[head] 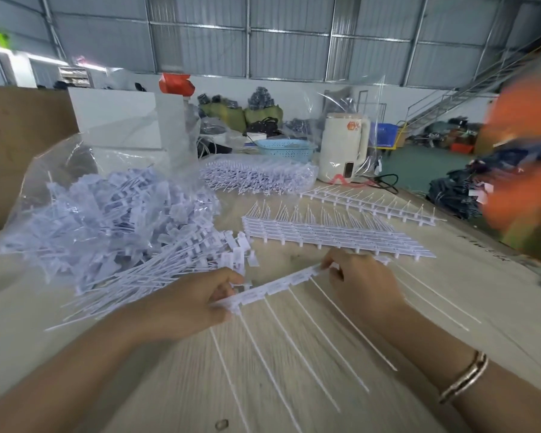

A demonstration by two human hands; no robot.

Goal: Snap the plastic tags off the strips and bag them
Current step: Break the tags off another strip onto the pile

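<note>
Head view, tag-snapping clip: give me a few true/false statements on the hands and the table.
1. Both hands hold one strip, left hand at one end, right hand at the other. True.
2. The strip's thin tails point away from the person. False: they trail toward the person.
3. Loose tags fill the clear bag on the left. True.
4. The right wrist is bare. False: it wears a bracelet.
5. A stack of strips lies beyond the hands. True.

Bare worktop (169,385) lies open along the near edge. Toward the left edge, loose tags (156,267) and the stuffed clear bag (100,210) block passage. Stacked strips (331,235) bar the middle, and a white kettle (344,151) crowds the far edge.
</note>
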